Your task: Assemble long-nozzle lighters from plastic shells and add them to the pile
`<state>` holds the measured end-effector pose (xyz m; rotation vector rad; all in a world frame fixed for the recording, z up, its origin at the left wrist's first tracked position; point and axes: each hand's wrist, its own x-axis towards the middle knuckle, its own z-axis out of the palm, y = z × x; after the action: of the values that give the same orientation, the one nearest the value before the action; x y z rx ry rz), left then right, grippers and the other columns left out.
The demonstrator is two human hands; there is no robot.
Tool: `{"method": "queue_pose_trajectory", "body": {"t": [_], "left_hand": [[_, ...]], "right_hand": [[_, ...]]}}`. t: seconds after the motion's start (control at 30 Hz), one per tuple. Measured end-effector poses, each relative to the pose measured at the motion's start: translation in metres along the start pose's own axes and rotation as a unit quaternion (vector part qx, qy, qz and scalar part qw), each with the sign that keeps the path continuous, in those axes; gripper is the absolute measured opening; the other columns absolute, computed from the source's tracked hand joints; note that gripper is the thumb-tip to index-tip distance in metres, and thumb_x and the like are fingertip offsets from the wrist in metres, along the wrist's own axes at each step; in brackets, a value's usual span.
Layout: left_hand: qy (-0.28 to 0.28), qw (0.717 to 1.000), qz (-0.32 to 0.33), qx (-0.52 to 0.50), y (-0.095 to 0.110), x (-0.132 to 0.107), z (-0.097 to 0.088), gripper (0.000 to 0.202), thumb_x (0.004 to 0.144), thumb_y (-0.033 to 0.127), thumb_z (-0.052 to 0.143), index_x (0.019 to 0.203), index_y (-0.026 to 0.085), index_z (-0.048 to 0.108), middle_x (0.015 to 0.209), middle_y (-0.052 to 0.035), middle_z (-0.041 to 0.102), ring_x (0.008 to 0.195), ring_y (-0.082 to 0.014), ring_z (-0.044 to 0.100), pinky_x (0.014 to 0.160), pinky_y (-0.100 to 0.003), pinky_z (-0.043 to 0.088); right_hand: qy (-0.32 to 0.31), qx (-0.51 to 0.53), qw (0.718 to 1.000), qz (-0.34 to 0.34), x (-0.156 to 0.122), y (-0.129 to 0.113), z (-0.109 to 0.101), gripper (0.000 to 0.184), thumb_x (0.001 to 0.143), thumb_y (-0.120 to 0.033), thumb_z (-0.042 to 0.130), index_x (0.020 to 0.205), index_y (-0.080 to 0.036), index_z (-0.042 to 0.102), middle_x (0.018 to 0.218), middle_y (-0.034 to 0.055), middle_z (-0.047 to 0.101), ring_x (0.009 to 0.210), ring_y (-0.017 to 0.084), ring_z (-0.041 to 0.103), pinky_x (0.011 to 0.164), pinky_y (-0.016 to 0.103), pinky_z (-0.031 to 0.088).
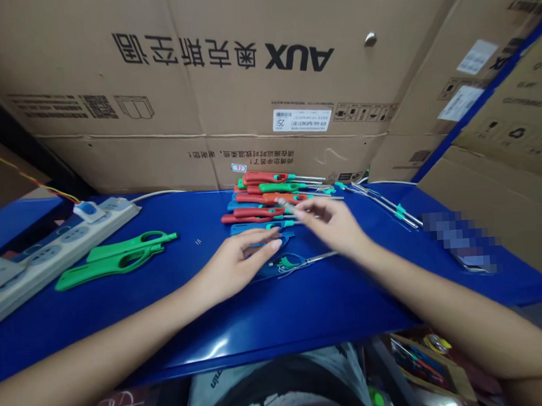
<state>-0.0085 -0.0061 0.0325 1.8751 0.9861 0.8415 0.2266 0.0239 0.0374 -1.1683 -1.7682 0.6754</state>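
A pile of long-nosed lighters (pixel 271 198) with red, green and blue handles lies at the back of the blue table (pixel 213 310). My left hand (pixel 238 263) rests flat on a blue lighter shell (pixel 265 252), fingers stretched out. My right hand (pixel 334 223) hovers just over the pile, its fingertips pinching a small grey part (pixel 284 203). A metal rod with a green fitting (pixel 302 261) lies between my two hands.
Two green lighter shells (pixel 116 256) lie at the left beside a white power strip (pixel 53 250). More metal rods (pixel 385 205) sit at the right. Cardboard boxes (pixel 227 83) wall in the back and right. A blurred object (pixel 461 240) lies at the right.
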Motion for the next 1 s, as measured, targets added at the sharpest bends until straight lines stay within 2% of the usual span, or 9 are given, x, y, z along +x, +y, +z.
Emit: {"method": "queue_pose_trajectory", "body": {"t": [0.1, 0.17, 0.27, 0.37, 0.47, 0.6, 0.83, 0.93, 1.0], "left_hand": [[0.031, 0.987, -0.066, -0.142, -0.011, 0.002, 0.01, 0.038, 0.091, 0.049, 0.064, 0.11, 0.019, 0.077, 0.116, -0.0062, 0.076, 0.113, -0.0266, 0.067, 0.106, -0.045, 0.051], [0.046, 0.973, -0.1, -0.204, -0.017, 0.001, 0.013, 0.036, 0.087, 0.049, 0.069, 0.103, 0.018, 0.079, 0.111, -0.006, 0.077, 0.11, -0.0253, 0.069, 0.105, -0.043, 0.052], [0.083, 0.959, -0.115, -0.245, -0.02, -0.001, 0.012, 0.036, 0.081, 0.047, 0.076, 0.099, 0.017, 0.079, 0.11, -0.007, 0.077, 0.107, -0.0237, 0.07, 0.104, -0.041, 0.053], [0.114, 0.959, -0.107, -0.235, -0.018, 0.001, 0.008, 0.035, 0.078, 0.048, 0.078, 0.092, 0.016, 0.078, 0.099, -0.0072, 0.078, 0.097, -0.0217, 0.072, 0.098, -0.039, 0.056], [0.077, 0.97, -0.097, -0.209, -0.018, 0.004, 0.005, 0.035, 0.078, 0.05, 0.078, 0.086, 0.015, 0.075, 0.091, -0.0054, 0.076, 0.086, -0.0189, 0.071, 0.09, -0.037, 0.059], [0.028, 0.974, -0.093, -0.205, -0.021, 0.002, 0.005, 0.039, 0.078, 0.052, 0.077, 0.084, 0.015, 0.07, 0.087, -0.0043, 0.074, 0.083, -0.0169, 0.07, 0.087, -0.034, 0.06], [-0.024, 0.957, -0.132, -0.256, -0.019, -0.01, 0.014, 0.041, 0.087, 0.056, 0.066, 0.091, 0.017, 0.056, 0.086, -0.0022, 0.069, 0.074, -0.015, 0.069, 0.066, -0.029, 0.062], [-0.03, 0.96, -0.14, -0.243, -0.018, -0.013, 0.016, 0.037, 0.092, 0.055, 0.06, 0.089, 0.018, 0.052, 0.081, -0.0014, 0.068, 0.07, -0.0136, 0.068, 0.065, -0.028, 0.061], [-0.027, 0.969, -0.125, -0.212, -0.019, -0.013, 0.016, 0.035, 0.094, 0.053, 0.058, 0.09, 0.019, 0.051, 0.079, -0.0003, 0.067, 0.07, -0.0133, 0.067, 0.064, -0.026, 0.06]], "right_hand": [[-0.057, 0.05, 0.997, -0.016, -0.02, 0.001, 0.039, 0.027, 0.088, -0.043, 0.066, 0.097, -0.018, 0.07, 0.087, 0.0044, 0.072, 0.061, 0.012, 0.054, 0.057, 0.026, 0.045], [-0.077, 0.044, 0.995, -0.041, -0.025, 0.002, 0.046, 0.024, 0.088, -0.039, 0.067, 0.099, -0.017, 0.07, 0.08, 0.0022, 0.069, 0.057, 0.01, 0.05, 0.054, 0.024, 0.042], [-0.115, -0.016, 0.987, -0.111, -0.026, 0.003, 0.032, 0.019, 0.09, -0.033, 0.068, 0.101, -0.017, 0.07, 0.084, 0.0022, 0.068, 0.061, 0.01, 0.05, 0.06, 0.024, 0.044], [-0.213, -0.077, 0.959, -0.169, -0.025, 0.004, 0.012, 0.019, 0.091, -0.035, 0.068, 0.102, -0.019, 0.069, 0.095, 0.0032, 0.066, 0.069, 0.011, 0.054, 0.066, 0.025, 0.046], [-0.316, -0.156, 0.912, -0.21, -0.028, 0.006, 0.003, 0.023, 0.092, -0.035, 0.067, 0.111, -0.023, 0.067, 0.112, 0.0044, 0.064, 0.082, 0.013, 0.061, 0.074, 0.027, 0.049], [-0.339, -0.246, 0.876, -0.239, -0.034, 0.007, 0.009, 0.016, 0.098, -0.026, 0.054, 0.11, -0.022, 0.065, 0.111, 0.0047, 0.064, 0.081, 0.014, 0.063, 0.072, 0.028, 0.049], [-0.263, -0.097, 0.948, -0.151, -0.039, 0.005, 0.018, 0.006, 0.095, -0.021, 0.059, 0.093, -0.019, 0.064, 0.096, 0.0038, 0.063, 0.072, 0.011, 0.057, 0.066, 0.024, 0.047], [-0.245, -0.013, 0.969, -0.042, -0.038, 0.007, 0.02, 0.012, 0.094, -0.027, 0.062, 0.088, -0.018, 0.062, 0.071, -0.0028, 0.057, 0.05, 0.006, 0.043, 0.049, 0.02, 0.038], [-0.258, 0.059, 0.963, 0.042, -0.035, 0.009, 0.021, 0.019, 0.094, -0.036, 0.063, 0.088, -0.018, 0.059, 0.057, -0.0075, 0.05, 0.041, 0.005, 0.04, 0.041, 0.018, 0.032]]}}
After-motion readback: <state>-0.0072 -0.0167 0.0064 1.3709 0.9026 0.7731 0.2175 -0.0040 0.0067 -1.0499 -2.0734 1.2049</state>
